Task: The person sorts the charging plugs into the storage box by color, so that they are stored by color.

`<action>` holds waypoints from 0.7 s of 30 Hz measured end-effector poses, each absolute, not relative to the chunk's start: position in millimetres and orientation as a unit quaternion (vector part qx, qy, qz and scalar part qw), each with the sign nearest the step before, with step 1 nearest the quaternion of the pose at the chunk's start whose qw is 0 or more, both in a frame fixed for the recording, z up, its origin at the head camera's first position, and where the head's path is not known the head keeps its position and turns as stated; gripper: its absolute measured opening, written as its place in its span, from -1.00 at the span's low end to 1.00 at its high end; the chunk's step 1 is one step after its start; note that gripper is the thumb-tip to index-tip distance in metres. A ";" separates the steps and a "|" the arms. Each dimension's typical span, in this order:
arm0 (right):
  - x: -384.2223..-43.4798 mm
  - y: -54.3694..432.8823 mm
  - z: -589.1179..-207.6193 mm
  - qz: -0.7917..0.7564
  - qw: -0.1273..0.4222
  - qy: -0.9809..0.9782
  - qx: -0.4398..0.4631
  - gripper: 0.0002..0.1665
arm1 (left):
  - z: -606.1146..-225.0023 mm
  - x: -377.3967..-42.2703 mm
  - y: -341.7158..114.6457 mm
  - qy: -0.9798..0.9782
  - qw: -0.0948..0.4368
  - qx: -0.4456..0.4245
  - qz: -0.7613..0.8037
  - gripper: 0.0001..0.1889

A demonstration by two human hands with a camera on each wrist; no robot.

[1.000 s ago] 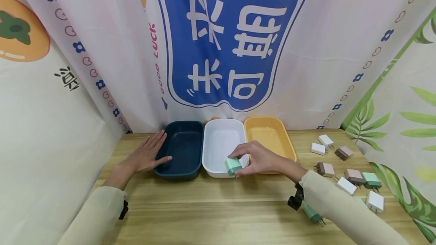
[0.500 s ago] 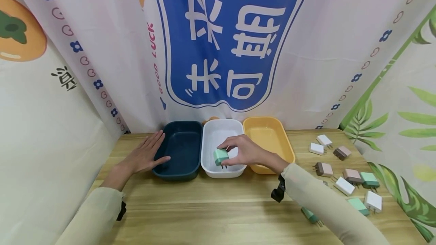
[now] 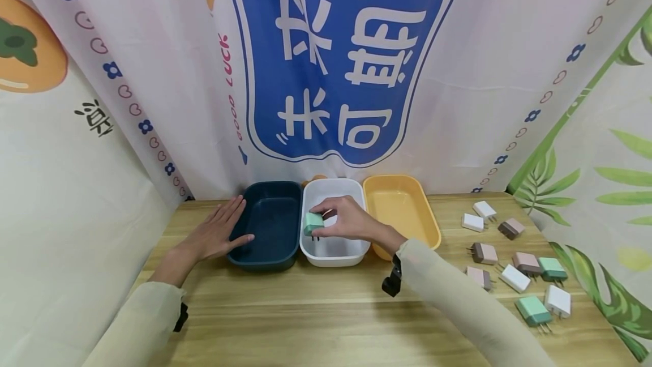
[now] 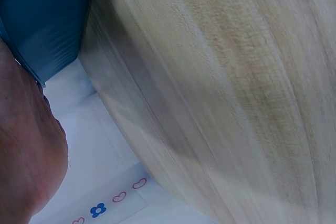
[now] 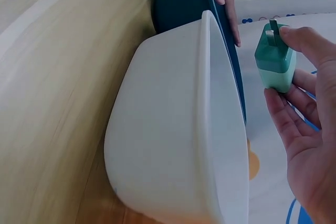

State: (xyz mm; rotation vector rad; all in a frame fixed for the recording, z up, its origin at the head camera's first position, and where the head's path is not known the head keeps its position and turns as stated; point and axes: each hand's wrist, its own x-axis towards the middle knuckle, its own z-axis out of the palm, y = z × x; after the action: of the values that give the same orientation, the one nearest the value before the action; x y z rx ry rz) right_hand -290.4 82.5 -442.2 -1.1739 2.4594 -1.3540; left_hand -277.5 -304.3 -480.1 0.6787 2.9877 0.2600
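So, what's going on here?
A person's right hand pinches a two-tone green, pronged plug block over a white, rounded rectangular tray. Their left hand rests on the rim of a dark blue tray beside it. A yellow tray stands on the other side; white, green and pink-and-brown blocks lie on the wood-grain table.

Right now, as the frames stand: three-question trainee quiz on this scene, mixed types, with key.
1. What colour is the plug in the right hand? A) pink B) green C) white
2. True or false: the left hand is touching the yellow tray.
3. Fill the gap: of the three trays in the row, the middle tray is ____.

Key:
1. B
2. False; it is touching the dark blue tray.
3. white
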 end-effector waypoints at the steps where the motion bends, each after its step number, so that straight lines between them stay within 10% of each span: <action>1: -291.8 80.3 -443.2 -0.451 0.052 0.806 -0.380 -0.46 | -480.0 -277.5 -304.4 0.971 0.036 0.220 0.084 0.07; 21: -314.2 39.3 -457.0 -0.486 0.025 0.814 -0.318 -0.48 | -481.0 -278.2 -303.7 0.972 0.038 0.218 0.085 0.07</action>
State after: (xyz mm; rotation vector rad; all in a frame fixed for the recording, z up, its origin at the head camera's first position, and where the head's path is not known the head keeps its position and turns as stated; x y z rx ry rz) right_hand -314.2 39.3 -457.0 -0.9842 2.5168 -1.5015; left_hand -278.2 -303.7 -481.0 0.6679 2.9809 0.2606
